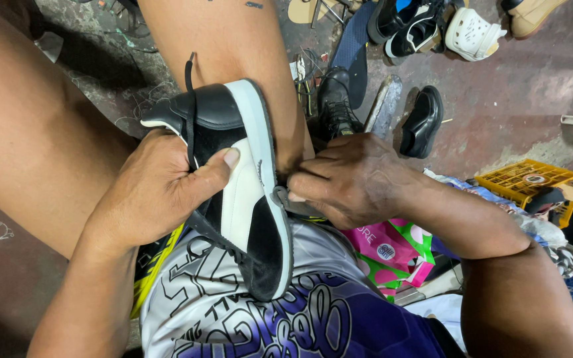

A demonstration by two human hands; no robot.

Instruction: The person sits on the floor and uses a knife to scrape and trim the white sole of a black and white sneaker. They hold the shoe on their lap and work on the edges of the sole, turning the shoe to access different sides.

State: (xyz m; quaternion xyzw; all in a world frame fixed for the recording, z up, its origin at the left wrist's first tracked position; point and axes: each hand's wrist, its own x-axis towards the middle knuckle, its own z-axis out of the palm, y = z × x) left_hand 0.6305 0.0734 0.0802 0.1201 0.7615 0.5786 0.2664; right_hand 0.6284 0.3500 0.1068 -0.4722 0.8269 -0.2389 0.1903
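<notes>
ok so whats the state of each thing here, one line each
sneaker: on its side, wedged between the knees
left hand: gripping the sneaker, thumb on its white panel
right hand: fingertips pinched at the sole edge
black lace: loose
yellow crate: upright on the floor

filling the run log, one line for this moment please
left hand: grips black-and-white sneaker | right hand: fingertips pinch sole edge | sneaker: on lap

Single head-worn view, looking steeply down, very close on the lap, knees toward 12 o'clock, floor [499,99] filling 1 to 3 o'clock, nothing shared with another view
</notes>
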